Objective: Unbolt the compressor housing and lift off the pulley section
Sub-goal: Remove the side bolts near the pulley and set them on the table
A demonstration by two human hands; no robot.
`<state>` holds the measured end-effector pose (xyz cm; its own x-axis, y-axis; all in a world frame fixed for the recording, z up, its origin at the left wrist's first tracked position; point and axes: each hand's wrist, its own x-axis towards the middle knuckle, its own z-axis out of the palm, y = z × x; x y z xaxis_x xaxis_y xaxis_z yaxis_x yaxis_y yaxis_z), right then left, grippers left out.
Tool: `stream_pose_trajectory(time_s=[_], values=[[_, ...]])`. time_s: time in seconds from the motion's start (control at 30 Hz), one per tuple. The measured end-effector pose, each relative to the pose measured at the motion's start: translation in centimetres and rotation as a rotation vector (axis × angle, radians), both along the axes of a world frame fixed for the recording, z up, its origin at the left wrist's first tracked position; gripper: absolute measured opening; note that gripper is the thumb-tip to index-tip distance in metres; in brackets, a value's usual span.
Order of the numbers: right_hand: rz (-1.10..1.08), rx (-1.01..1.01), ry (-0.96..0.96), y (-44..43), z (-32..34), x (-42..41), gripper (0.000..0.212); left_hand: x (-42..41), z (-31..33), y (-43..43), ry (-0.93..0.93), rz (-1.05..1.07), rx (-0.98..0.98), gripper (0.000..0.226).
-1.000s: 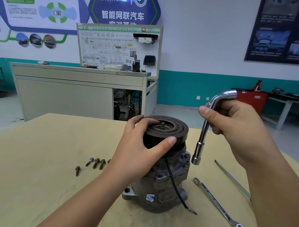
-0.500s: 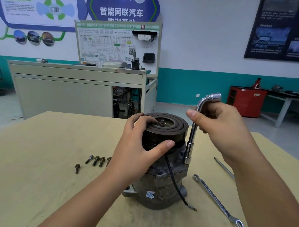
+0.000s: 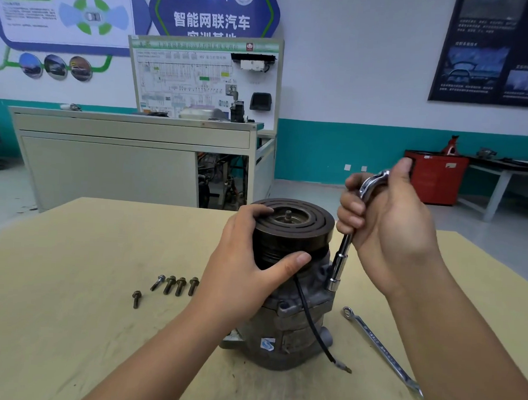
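Mid-frame the compressor stands upright on the bench, the left hand curling its fingers round the pulley on top, the right hand gripping a socket wrench that slants steeply down to the housing flange just right of the pulley.

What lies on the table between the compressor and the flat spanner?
In the head view, just the black wire's loose end, beside the compressor.
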<state>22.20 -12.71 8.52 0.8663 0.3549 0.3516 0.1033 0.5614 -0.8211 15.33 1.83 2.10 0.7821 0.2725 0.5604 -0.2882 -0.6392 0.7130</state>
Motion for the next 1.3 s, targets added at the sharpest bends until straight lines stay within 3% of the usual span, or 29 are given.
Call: stream_pose_trajectory(time_s=[0.23, 0.47, 0.63, 0.77, 1.0, 1.17, 1.3], values=[[-0.144, -0.035, -0.024, 1.2, 0.1, -0.2, 0.061, 0.2, 0.0, 0.3, 0.004, -0.004, -0.002, 0.06], [-0.106, -0.054, -0.062, 0.7, 0.0, -0.3, 0.062, 0.4, -0.4, 0.3, -0.039, 0.027, 0.024, 0.059], [-0.16, -0.035, -0.304, -0.6, -4.2, -2.0, 0.034, 0.6, -0.6, 0.0, -0.049, 0.067, 0.043, 0.061], [-0.314, -0.198, -0.293, -0.5, -5.9, -2.2, 0.022, 0.4, -1.2, -0.2, -0.055, 0.131, 0.093, 0.083], [-0.234, 0.051, -0.058, -1.5, -1.2, -2.7, 0.032, -0.2, -2.4, -0.1, -0.131, 0.258, 0.342, 0.085], [0.065, -0.173, 0.347, -4.1, -1.8, -5.3, 0.035, 0.1, -2.7, 0.4, -0.151, 0.284, 0.37, 0.087], [0.215, -0.245, 0.54, -5.4, -3.8, -7.2, 0.028, 0.2, -3.3, 0.5, -0.184, 0.214, 0.291, 0.088]])
